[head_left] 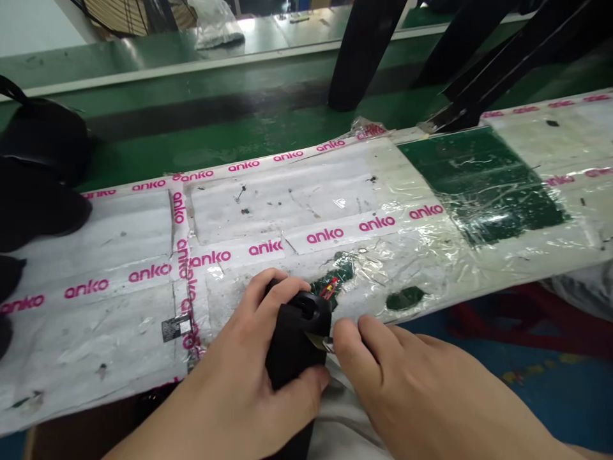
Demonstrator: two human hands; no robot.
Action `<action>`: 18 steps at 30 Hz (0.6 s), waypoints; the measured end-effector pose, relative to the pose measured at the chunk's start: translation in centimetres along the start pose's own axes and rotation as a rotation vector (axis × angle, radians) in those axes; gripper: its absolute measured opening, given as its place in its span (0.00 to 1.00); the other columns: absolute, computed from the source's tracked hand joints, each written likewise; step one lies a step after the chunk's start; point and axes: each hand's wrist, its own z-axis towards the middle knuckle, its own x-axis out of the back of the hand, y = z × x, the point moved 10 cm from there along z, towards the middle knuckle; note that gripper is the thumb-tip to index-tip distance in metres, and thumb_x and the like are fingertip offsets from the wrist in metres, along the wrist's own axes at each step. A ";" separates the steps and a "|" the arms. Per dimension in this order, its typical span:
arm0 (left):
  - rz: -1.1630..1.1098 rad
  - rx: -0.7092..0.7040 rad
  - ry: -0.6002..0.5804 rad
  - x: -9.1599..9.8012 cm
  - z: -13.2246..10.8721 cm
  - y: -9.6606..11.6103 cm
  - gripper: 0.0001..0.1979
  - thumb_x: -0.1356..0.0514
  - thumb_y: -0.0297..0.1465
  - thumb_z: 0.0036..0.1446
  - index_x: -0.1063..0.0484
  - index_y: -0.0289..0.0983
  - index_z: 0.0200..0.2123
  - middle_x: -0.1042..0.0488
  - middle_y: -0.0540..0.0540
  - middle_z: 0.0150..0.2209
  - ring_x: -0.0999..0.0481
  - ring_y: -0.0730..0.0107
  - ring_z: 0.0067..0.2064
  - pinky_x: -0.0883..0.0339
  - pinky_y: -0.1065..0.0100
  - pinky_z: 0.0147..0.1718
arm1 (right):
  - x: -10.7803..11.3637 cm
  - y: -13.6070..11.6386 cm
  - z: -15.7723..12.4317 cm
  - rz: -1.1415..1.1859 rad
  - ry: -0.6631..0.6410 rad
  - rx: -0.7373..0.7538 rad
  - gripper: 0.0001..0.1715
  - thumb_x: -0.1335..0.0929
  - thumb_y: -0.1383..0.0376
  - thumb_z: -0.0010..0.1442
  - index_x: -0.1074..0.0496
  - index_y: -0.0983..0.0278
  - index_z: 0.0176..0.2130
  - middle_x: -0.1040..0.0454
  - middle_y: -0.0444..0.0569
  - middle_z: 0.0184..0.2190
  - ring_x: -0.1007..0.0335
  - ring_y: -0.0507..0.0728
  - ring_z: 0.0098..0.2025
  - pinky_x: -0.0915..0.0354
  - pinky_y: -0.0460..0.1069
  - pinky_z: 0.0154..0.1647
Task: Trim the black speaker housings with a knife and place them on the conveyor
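Observation:
My left hand (pixel 258 358) wraps round a black fabric-covered piece (pixel 290 345), with its thumb along the near side and its fingers over the top. The upper end of the piece has a smooth, dark, ring-shaped rim (pixel 311 305). My right hand (pixel 407 377) is closed on a small tool with a pointed metal blade (pixel 320 342); its handle is hidden in the fingers. The blade tip meets the black piece just below the rim. Both hands are at the near edge of the worktable (pixel 325 191), which is covered in white sheet and clear tape.
Several black rounded items (pixel 43 166) lie at the left. Beyond the table runs a green conveyor belt (pixel 215 134), with black tube-like pieces (pixel 364 57) at the back right. A small black label (pixel 176 328) lies left of my hands. A red stool (pixel 517 319) is below, right.

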 end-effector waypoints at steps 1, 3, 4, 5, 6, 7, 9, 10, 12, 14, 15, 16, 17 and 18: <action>0.005 -0.006 0.006 0.0 0.1 0.2 0.33 0.35 0.25 0.60 0.38 0.59 0.62 0.37 0.52 0.65 0.29 0.58 0.67 0.28 0.53 0.66 | 0.0 0.0 0.2 0.004 -0.005 -0.001 0.24 0.35 0.72 0.55 0.36 0.64 0.52 0.30 0.43 0.27 0.31 0.56 0.21 0.41 0.52 0.20; 0.020 -0.026 0.026 0.0 0.1 0.5 0.32 0.35 0.24 0.60 0.37 0.59 0.61 0.35 0.51 0.62 0.28 0.58 0.65 0.25 0.55 0.62 | 0.1 0.2 0.6 0.029 -0.022 -0.001 0.26 0.34 0.72 0.51 0.35 0.63 0.51 0.30 0.42 0.27 0.31 0.56 0.19 0.43 0.51 0.18; 0.029 -0.039 0.037 0.0 0.1 0.7 0.32 0.36 0.24 0.60 0.36 0.58 0.61 0.34 0.51 0.61 0.27 0.58 0.64 0.24 0.56 0.60 | 0.2 0.3 0.8 0.040 -0.041 -0.004 0.27 0.34 0.72 0.49 0.34 0.63 0.50 0.30 0.42 0.26 0.31 0.56 0.18 0.44 0.51 0.16; 0.039 -0.047 0.047 0.0 0.1 0.8 0.31 0.36 0.23 0.60 0.36 0.57 0.61 0.33 0.51 0.61 0.27 0.57 0.63 0.23 0.56 0.59 | 0.2 0.4 1.0 0.047 -0.063 -0.007 0.27 0.34 0.72 0.48 0.33 0.63 0.50 0.30 0.42 0.25 0.33 0.56 0.17 0.46 0.51 0.15; 0.049 -0.050 0.057 0.0 0.1 0.8 0.30 0.36 0.24 0.60 0.36 0.57 0.61 0.33 0.50 0.61 0.26 0.57 0.62 0.22 0.57 0.58 | 0.2 0.5 1.1 0.046 -0.093 -0.010 0.28 0.33 0.71 0.47 0.32 0.63 0.50 0.31 0.42 0.24 0.33 0.57 0.16 0.47 0.51 0.15; 0.060 -0.049 0.062 -0.1 0.0 0.9 0.30 0.36 0.24 0.60 0.35 0.56 0.61 0.34 0.49 0.61 0.25 0.57 0.62 0.22 0.56 0.57 | 0.1 0.5 1.2 0.039 -0.131 -0.003 0.29 0.33 0.71 0.47 0.31 0.64 0.50 0.31 0.42 0.24 0.33 0.57 0.16 0.48 0.52 0.14; 0.083 -0.042 0.078 -0.2 -0.1 0.8 0.29 0.37 0.26 0.61 0.36 0.54 0.62 0.35 0.48 0.62 0.24 0.57 0.60 0.22 0.55 0.57 | 0.0 0.3 1.1 0.007 -0.208 0.015 0.31 0.32 0.69 0.49 0.30 0.64 0.54 0.29 0.44 0.26 0.33 0.59 0.16 0.48 0.52 0.15; 0.096 -0.032 0.082 -0.3 -0.1 0.8 0.29 0.37 0.26 0.62 0.36 0.53 0.63 0.35 0.47 0.62 0.24 0.56 0.59 0.23 0.53 0.57 | -0.1 0.2 1.1 -0.009 -0.245 0.019 0.32 0.32 0.68 0.50 0.30 0.64 0.56 0.28 0.45 0.27 0.32 0.59 0.17 0.50 0.52 0.15; 0.127 -0.033 0.082 -0.6 0.0 0.8 0.27 0.38 0.28 0.63 0.36 0.51 0.63 0.35 0.45 0.61 0.25 0.53 0.60 0.24 0.50 0.59 | -0.4 0.1 1.2 -0.020 -0.314 0.011 0.34 0.31 0.66 0.50 0.30 0.64 0.57 0.26 0.47 0.28 0.34 0.58 0.17 0.56 0.52 0.16; 0.152 -0.047 0.080 -1.0 0.2 0.9 0.24 0.39 0.30 0.65 0.34 0.49 0.62 0.34 0.43 0.60 0.27 0.49 0.61 0.26 0.46 0.60 | -0.3 0.0 1.8 -0.026 -0.326 0.005 0.31 0.29 0.65 0.45 0.27 0.62 0.51 0.29 0.45 0.25 0.38 0.56 0.16 0.64 0.52 0.18; 0.161 -0.057 0.084 -1.0 0.2 0.9 0.22 0.39 0.31 0.66 0.34 0.48 0.62 0.34 0.42 0.59 0.27 0.48 0.62 0.26 0.45 0.60 | 0.0 -0.1 2.1 -0.035 -0.318 0.020 0.27 0.28 0.65 0.43 0.27 0.61 0.46 0.31 0.44 0.23 0.39 0.55 0.15 0.66 0.52 0.19; 0.166 -0.067 0.093 -1.0 0.1 0.9 0.21 0.40 0.32 0.67 0.34 0.48 0.62 0.34 0.42 0.59 0.27 0.47 0.62 0.27 0.44 0.60 | 0.3 -0.1 2.3 -0.045 -0.303 0.044 0.23 0.27 0.66 0.41 0.28 0.59 0.41 0.34 0.42 0.22 0.42 0.54 0.15 0.68 0.52 0.20; 0.169 -0.070 0.108 -0.8 0.0 0.8 0.21 0.40 0.33 0.68 0.35 0.49 0.62 0.34 0.42 0.60 0.26 0.47 0.62 0.27 0.44 0.60 | 0.9 -0.1 2.3 -0.044 -0.277 0.075 0.19 0.26 0.66 0.40 0.30 0.58 0.36 0.37 0.41 0.20 0.43 0.54 0.15 0.68 0.52 0.20; 0.169 -0.065 0.129 -0.5 -0.2 0.6 0.20 0.40 0.34 0.69 0.36 0.50 0.62 0.35 0.42 0.61 0.26 0.47 0.62 0.27 0.44 0.60 | 1.7 0.2 2.1 -0.030 -0.243 0.103 0.17 0.26 0.66 0.41 0.31 0.57 0.33 0.38 0.40 0.19 0.44 0.54 0.15 0.67 0.53 0.20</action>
